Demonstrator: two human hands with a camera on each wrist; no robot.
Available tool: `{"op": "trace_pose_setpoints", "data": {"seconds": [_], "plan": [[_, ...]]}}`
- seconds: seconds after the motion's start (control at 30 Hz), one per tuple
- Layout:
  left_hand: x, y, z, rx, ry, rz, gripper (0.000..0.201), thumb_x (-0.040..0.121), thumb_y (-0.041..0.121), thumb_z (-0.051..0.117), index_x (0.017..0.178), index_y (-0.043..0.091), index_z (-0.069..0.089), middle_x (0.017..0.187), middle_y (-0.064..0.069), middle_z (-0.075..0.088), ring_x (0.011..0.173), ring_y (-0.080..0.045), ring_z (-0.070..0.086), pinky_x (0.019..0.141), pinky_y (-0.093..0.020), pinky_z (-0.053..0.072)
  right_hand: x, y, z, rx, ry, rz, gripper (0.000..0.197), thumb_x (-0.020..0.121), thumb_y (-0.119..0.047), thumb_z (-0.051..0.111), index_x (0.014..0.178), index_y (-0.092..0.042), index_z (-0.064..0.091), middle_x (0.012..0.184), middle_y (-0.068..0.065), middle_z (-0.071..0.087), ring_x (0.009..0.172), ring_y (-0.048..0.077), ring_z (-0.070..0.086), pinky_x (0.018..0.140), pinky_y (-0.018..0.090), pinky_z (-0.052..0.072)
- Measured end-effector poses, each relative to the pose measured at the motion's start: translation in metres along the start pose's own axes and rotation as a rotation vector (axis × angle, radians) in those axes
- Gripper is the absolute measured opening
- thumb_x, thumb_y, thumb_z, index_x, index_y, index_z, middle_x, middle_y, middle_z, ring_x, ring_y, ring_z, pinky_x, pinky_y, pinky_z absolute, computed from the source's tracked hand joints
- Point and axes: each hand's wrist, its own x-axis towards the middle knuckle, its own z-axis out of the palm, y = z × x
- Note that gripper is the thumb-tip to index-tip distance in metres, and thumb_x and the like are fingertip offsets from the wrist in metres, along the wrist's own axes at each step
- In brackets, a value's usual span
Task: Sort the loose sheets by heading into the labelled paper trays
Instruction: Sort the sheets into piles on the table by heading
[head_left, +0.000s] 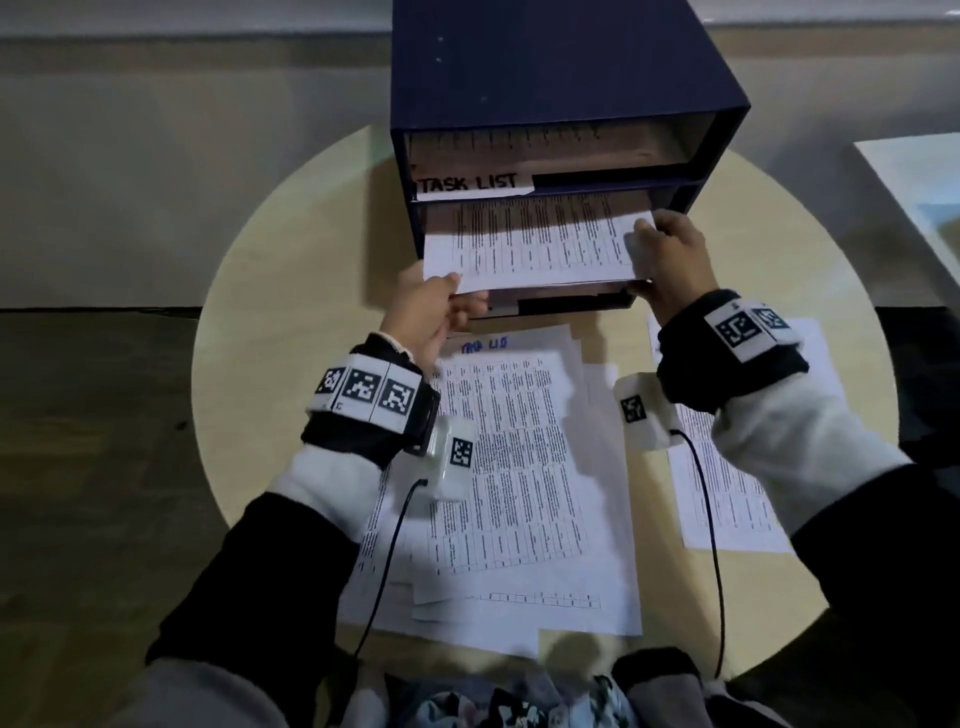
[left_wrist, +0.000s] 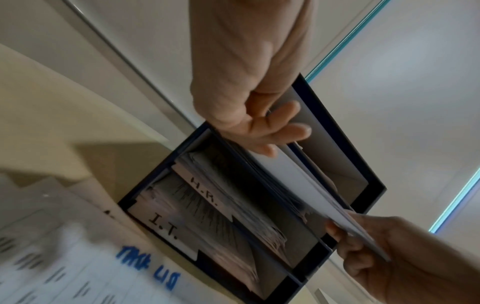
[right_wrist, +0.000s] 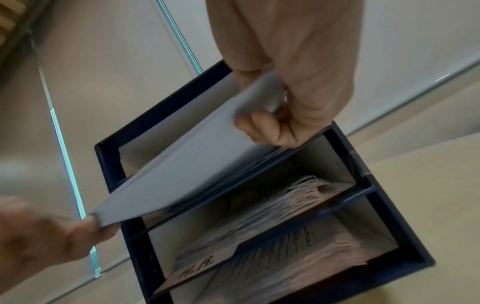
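Head view: a printed sheet (head_left: 535, 244) is pinched at its near corners by the left hand (head_left: 428, 312) and right hand (head_left: 667, 254), half inside the TASK LIST slot of the blue tray unit (head_left: 545, 78); loose sheets (head_left: 519, 467) lie on the bench (head_left: 291, 234). Left wrist view: H.R. and I.T. labels are seen on lower trays. Right wrist view: the sheet's right corner is gripped by curled fingers (right_wrist: 262, 121)

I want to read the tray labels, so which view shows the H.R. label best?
The left wrist view: the H.R. label is legible there, above I.T. The right wrist view shows it smaller and blurrier. The head view shows only the TASK LIST label.
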Motion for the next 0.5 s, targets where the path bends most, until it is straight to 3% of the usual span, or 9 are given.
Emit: {"op": "trace_pose_setpoints", "data": {"seconds": [0.1, 0.17, 0.27, 0.3, 0.37, 0.43, 0.5], "plan": [[0.006, 0.007, 0.01, -0.122, 0.038, 0.005, 0.045, 0.098, -0.002, 0.032, 0.141, 0.002, 0.024, 0.125, -0.018, 0.047, 0.06, -0.011, 0.067, 0.049, -0.013, 0.05, 0.0, 0.01, -0.003, -0.02, 0.0, -0.039, 0.022, 0.09, -0.005, 0.049, 0.109, -0.015, 0.042, 0.09, 0.003, 0.051, 0.06, 0.009, 0.05, 0.044, 0.018, 0.039], [0.009, 0.01, 0.016, -0.209, 0.043, 0.031, 0.047, 0.097, -0.006, 0.03, 0.142, 0.003, 0.021, 0.132, -0.022, 0.04, 0.059, -0.013, 0.068, 0.052, -0.014, 0.051, 0.004, 0.01, -0.003, -0.03, 0.04, -0.09, 0.022, 0.087, 0.004, 0.049, 0.103, -0.01, 0.044, 0.081, 0.003, 0.048, 0.052, 0.007, 0.049, 0.042, 0.016, 0.04], [0.016, 0.011, 0.018, -0.278, 0.058, 0.071, 0.048, 0.095, -0.01, 0.031, 0.141, -0.004, 0.02, 0.109, -0.02, 0.053, 0.068, -0.016, 0.069, 0.055, -0.013, 0.052, 0.015, 0.002, 0.0, -0.104, 0.076, -0.116, 0.022, 0.083, 0.009, 0.049, 0.075, -0.011, 0.055, 0.068, 0.0, 0.05, 0.057, 0.014, 0.05, 0.058, 0.027, 0.05], [0.018, 0.012, 0.019, -0.289, 0.053, 0.076, 0.04, 0.094, -0.01, 0.032, 0.135, -0.007, 0.03, 0.102, -0.019, 0.056, 0.073, -0.018, 0.068, 0.057, -0.014, 0.053, 0.019, -0.001, 0.002, -0.127, 0.083, -0.113, 0.027, 0.082, 0.008, 0.05, 0.067, -0.015, 0.054, 0.065, 0.001, 0.052, 0.06, 0.018, 0.051, 0.065, 0.035, 0.052], [0.02, 0.015, 0.02, -0.284, 0.044, 0.065, 0.019, 0.095, -0.009, 0.031, 0.103, -0.004, 0.048, 0.1, -0.022, 0.058, 0.077, -0.019, 0.067, 0.059, -0.014, 0.055, 0.025, -0.006, 0.006, -0.151, 0.097, -0.105, 0.026, 0.08, -0.001, 0.054, 0.06, -0.018, 0.051, 0.063, 0.003, 0.052, 0.066, 0.022, 0.052, 0.071, 0.044, 0.052], [0.025, 0.014, 0.02, -0.271, 0.014, 0.054, 0.022, 0.095, -0.008, 0.031, 0.085, 0.003, 0.047, 0.095, -0.022, 0.059, 0.078, -0.021, 0.066, 0.061, -0.017, 0.056, 0.028, -0.008, 0.008, -0.213, 0.116, -0.125, 0.02, 0.075, -0.016, 0.057, 0.058, -0.02, 0.048, 0.066, 0.008, 0.051, 0.069, 0.021, 0.051, 0.069, 0.042, 0.049], [0.03, 0.015, 0.02, -0.193, 0.006, 0.042, 0.017, 0.096, -0.007, 0.033, 0.09, 0.001, 0.047, 0.089, -0.02, 0.06, 0.075, -0.02, 0.066, 0.059, -0.018, 0.056, 0.021, -0.005, 0.009, -0.305, 0.119, -0.187, 0.012, 0.078, -0.02, 0.056, 0.067, -0.018, 0.057, 0.077, 0.01, 0.054, 0.077, 0.021, 0.054, 0.074, 0.035, 0.046]]}}
